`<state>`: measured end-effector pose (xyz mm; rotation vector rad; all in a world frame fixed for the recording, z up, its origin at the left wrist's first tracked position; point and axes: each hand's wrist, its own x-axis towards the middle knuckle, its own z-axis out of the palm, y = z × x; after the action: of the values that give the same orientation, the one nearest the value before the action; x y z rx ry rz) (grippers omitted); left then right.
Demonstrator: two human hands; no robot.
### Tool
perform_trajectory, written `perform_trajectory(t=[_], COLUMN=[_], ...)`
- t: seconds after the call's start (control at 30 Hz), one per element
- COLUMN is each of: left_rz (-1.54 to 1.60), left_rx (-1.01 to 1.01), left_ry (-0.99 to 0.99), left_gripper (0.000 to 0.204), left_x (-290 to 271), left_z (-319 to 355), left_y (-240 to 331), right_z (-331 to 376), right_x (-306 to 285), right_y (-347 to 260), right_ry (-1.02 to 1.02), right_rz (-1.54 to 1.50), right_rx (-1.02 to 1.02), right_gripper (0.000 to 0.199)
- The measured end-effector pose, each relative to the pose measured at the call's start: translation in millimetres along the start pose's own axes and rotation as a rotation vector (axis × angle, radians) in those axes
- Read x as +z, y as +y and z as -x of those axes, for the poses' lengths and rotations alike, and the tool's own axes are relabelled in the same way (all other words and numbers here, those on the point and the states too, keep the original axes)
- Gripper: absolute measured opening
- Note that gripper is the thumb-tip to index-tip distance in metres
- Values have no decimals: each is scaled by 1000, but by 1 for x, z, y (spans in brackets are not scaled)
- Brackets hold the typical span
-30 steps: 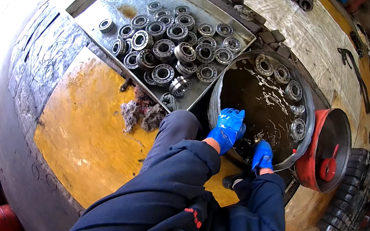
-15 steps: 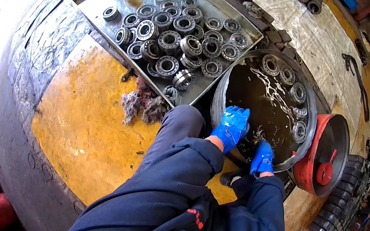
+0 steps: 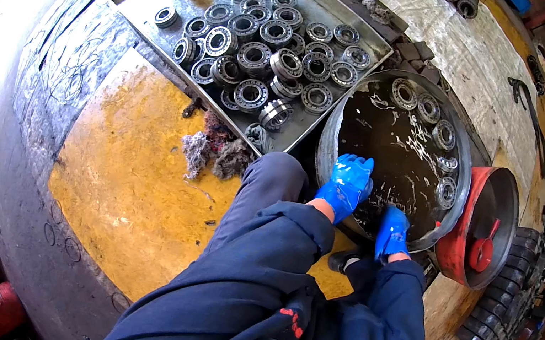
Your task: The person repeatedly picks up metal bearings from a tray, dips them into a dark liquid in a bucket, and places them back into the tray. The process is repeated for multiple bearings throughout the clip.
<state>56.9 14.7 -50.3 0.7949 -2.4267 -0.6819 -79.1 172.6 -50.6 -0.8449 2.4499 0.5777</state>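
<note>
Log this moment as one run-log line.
left hand: blue-gloved, on basin rim | right hand: gloved, in dark liquid | bearings along far wall

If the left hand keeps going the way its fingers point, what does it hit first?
Probably the dark liquid in the round metal basin: the gloved left hand lies over the near rim, fingers aimed inward. The bearings sit farther across; depth is unclear.

Bright blue rubber gloves worn on the left hand [image 3: 347, 186] and right hand [image 3: 392, 231], dark navy long sleeves and trousers, a small red mark stitched on the cloth, a dark shoe.
</note>
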Motion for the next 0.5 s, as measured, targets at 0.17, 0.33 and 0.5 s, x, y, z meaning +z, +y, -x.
perform_trajectory(t=[0.17, 0.33, 0.5], left_rz=[21, -3, -34], left_rx=[36, 23, 16], left_ry=[-8, 46, -47], left_gripper=[39, 37, 37], left_x=[17, 9, -6], left_z=[0, 4, 1], left_y=[0, -6, -3], right_z=[-45, -29, -35], right_x=[34, 54, 38], right_y=[9, 35, -1], right_ry=[-7, 82, 107], right_rz=[283, -369, 310], right_rx=[-222, -122, -354], right_gripper=[34, 42, 32])
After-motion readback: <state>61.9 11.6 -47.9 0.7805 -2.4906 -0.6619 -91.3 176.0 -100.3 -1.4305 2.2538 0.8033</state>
